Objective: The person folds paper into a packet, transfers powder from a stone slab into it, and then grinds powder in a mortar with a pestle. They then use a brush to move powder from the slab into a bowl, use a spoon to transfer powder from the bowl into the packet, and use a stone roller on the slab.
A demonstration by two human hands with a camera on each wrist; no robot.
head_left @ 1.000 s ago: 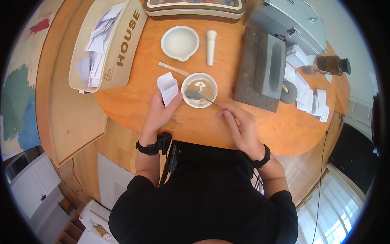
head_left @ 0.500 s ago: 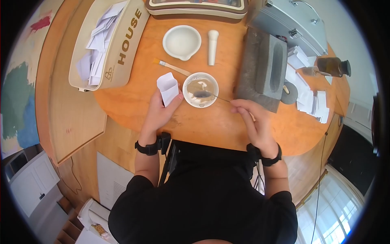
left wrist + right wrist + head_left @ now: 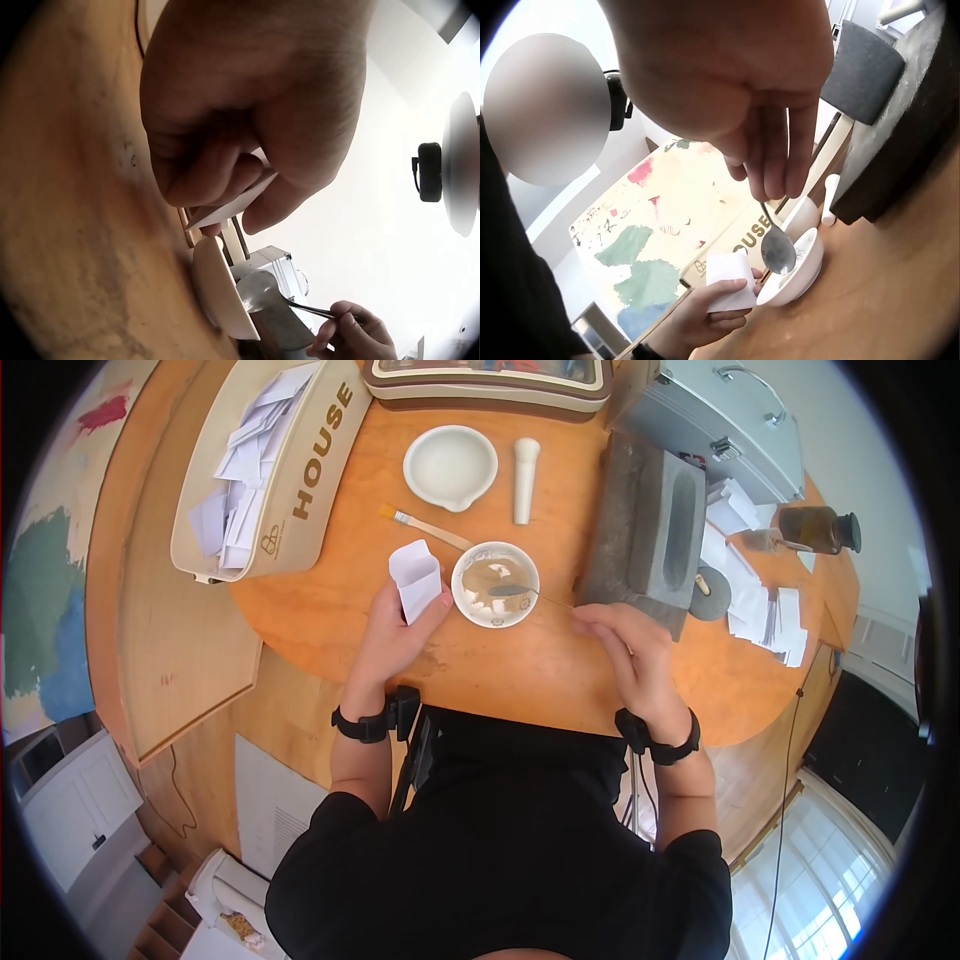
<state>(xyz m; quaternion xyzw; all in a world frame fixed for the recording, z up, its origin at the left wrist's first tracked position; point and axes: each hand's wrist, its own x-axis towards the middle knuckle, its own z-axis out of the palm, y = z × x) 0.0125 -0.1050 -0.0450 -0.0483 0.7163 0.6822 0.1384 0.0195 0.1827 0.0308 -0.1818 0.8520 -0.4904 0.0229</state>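
Observation:
My left hand point(image 3: 400, 638) holds a small white paper envelope point(image 3: 415, 585) upright, its flap end up, close to the left side of a bowl. That white bowl point(image 3: 495, 623) with a patterned inside contains light-brown powder point(image 3: 486, 572). Thumb and fingers of my right hand point(image 3: 638, 660) pinch the thin handle of a metal spoon point(image 3: 511, 590) whose head is over the bowl. In the right wrist view the spoon point(image 3: 778, 251) hangs at the bowl's rim, and the envelope point(image 3: 730, 281) is in the left hand beyond it.
Behind the bowl lie a wooden brush point(image 3: 430, 528), a white mortar point(image 3: 450, 465) and a pestle point(image 3: 524, 480). A beige HOUSE bin point(image 3: 320, 470) of paper packets stands left. Right are a grey stone block point(image 3: 625, 530), silver case point(image 3: 680, 415), paper packets point(image 3: 788, 628) and brown bottle point(image 3: 820, 530).
My right hand has moved to the right, drawing the spoon head from the bowl's left side across to its right half. The left hand and envelope have stayed about where they were.

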